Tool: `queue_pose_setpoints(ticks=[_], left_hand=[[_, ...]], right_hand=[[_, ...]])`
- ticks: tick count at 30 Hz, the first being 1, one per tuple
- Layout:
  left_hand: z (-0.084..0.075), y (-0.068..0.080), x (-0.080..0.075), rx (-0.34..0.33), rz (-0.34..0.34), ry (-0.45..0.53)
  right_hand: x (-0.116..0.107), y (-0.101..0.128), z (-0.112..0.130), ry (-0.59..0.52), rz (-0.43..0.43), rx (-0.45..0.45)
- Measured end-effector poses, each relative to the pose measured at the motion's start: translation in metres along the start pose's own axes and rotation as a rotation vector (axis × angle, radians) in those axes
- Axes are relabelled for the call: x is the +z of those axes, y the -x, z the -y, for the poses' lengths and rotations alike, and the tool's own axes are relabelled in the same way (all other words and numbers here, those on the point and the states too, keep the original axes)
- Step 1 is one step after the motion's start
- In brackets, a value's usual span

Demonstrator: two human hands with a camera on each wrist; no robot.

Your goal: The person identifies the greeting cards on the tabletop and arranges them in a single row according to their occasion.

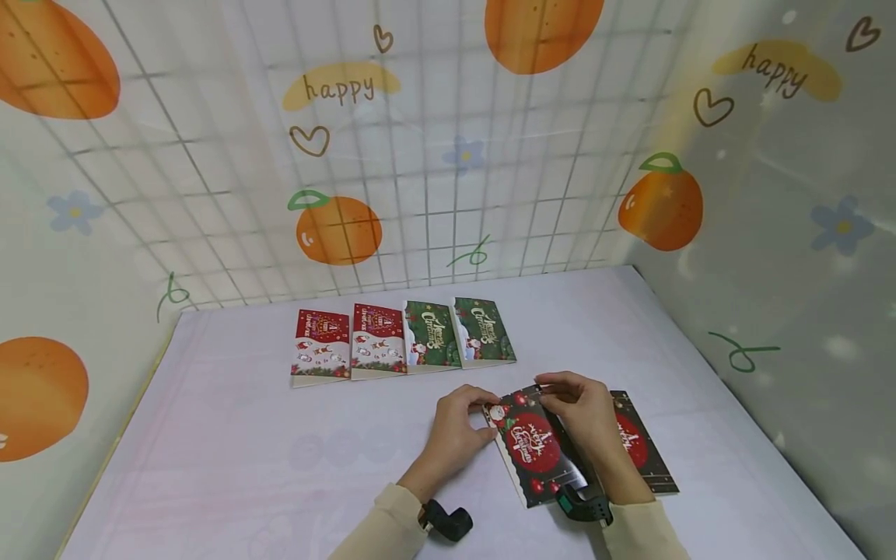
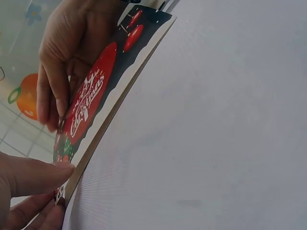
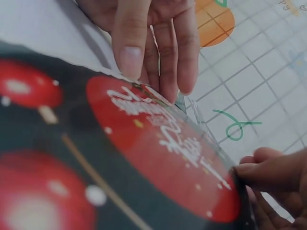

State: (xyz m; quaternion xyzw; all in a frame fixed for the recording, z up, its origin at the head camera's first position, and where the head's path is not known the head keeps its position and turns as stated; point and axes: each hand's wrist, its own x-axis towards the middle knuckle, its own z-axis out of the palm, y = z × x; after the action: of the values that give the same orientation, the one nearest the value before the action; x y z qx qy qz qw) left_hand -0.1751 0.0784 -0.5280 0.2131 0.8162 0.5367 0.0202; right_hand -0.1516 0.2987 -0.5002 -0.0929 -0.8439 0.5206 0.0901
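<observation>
A black Christmas card [image 1: 535, 447] with a red circle and white lettering lies tilted between both hands, close over the table. At its upper left edge my left hand [image 1: 456, 428] pinches it; in the left wrist view the thumb [image 2: 43, 176] presses near the pale spine and fingers curl beneath. My right hand [image 1: 586, 416] pinches the card's upper right edge, with thumb and fingers at the border in the right wrist view. A second black card [image 1: 651, 459] of the same design lies to the right, partly hidden behind the right hand and forearm.
Toward the back of the white table [image 1: 245, 451], two red-and-white cards [image 1: 321, 346] and two green cards [image 1: 432, 336] lie side by side in a row. A curtain printed with oranges [image 1: 339, 231] hangs behind and along the sides, with a wire grid showing through.
</observation>
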Motion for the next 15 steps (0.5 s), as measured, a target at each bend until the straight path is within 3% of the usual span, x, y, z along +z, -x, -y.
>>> queue_pose_setpoints(ticks=[9, 15], left_hand=[[0.0019, -0.0009, -0.0026, 0.015, -0.02, 0.049], [0.002, -0.0025, -0.0046, 0.017, -0.047, 0.103]], right_hand=[[-0.0006, 0.0015, 0.0008, -0.035, -0.057, 0.004], [-0.0017, 0.0009, -0.0006, -0.057, -0.167, 0.029]])
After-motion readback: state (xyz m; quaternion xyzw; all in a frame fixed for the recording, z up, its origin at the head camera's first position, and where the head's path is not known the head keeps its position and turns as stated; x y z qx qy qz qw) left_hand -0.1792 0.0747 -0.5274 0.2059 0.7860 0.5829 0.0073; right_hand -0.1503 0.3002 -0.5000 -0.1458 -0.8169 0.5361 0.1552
